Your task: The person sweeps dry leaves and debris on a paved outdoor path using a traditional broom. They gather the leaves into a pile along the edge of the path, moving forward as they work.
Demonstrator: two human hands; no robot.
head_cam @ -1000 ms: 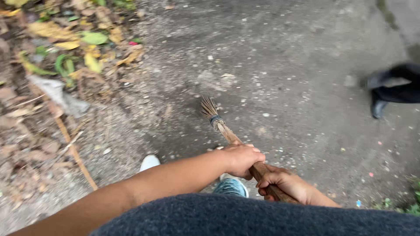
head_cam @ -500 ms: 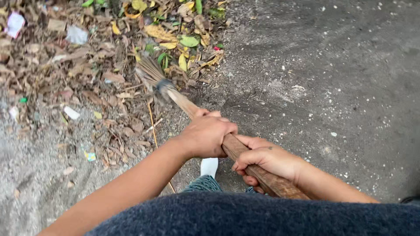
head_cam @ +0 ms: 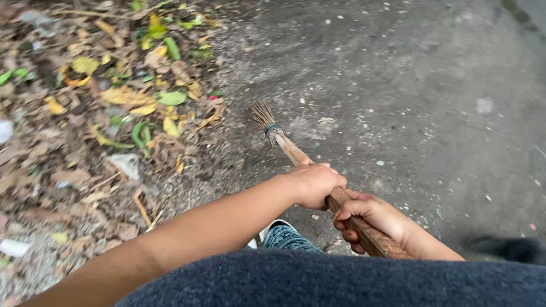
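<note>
Under my feet the ground (head_cam: 432, 85) is bare grey dirt, gritty and speckled with small pale stones, out in the open air. Along its left side lies a heap of litter (head_cam: 96, 125): dry brown leaves mixed with yellow and green ones, thin twigs, and a few scraps of wrapping. A whitish crumpled scrap (head_cam: 126, 165) sits near the heap's inner edge, a flat white piece (head_cam: 12, 248) lies low at the far left, and a pale bluish bit (head_cam: 4, 131) shows at the left border (too blurred for me to tell what any of them once wrapped).

Right of the heap, the broom (head_cam: 296, 153) slants up and away from me, its short fan of straw bristles bound by a dark band and resting on the dirt just beside the leaves. My left hand (head_cam: 314, 185) is wrapped tight over the brown wooden handle, higher up. My right hand (head_cam: 369, 219) clenches the same handle just below it, fingers curled underneath. Between my arms my patterned trouser leg (head_cam: 287, 237) and a white shoe tip show. At the far right edge sits a dark blurred shape (head_cam: 506, 247).
</note>
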